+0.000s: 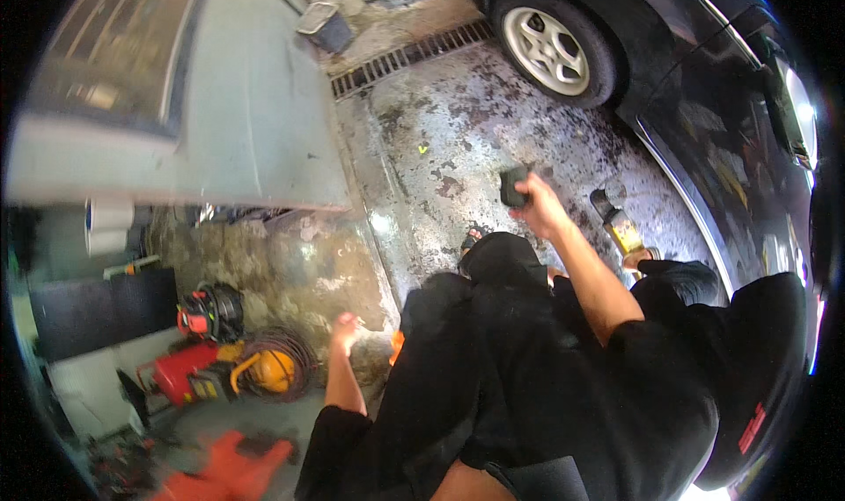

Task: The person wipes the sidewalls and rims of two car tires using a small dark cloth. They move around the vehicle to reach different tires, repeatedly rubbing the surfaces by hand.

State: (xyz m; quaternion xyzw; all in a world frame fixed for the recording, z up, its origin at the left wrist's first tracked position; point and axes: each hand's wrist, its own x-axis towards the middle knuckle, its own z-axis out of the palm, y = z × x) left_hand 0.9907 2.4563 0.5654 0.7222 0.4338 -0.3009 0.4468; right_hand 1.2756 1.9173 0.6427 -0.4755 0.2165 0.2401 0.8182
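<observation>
My right hand (540,204) is out in front of me over the wet floor, its fingers closed round a small black block (513,187) that looks like a sponge or pad. Low on my left, my left hand (346,329) hangs apart from anything. Motion blurs its fingers, and nothing shows in it. Beyond my right forearm, near my feet, is a dark bottle-like container (623,230) with a yellow label.
A dark car (704,123) with a silver-spoked wheel (546,51) stands on the right. Ahead are a floor drain grate (409,58) and a grey bucket (326,29). To my left are a pale wall (264,105), a red-and-yellow machine (189,369) and a coiled hose (299,360).
</observation>
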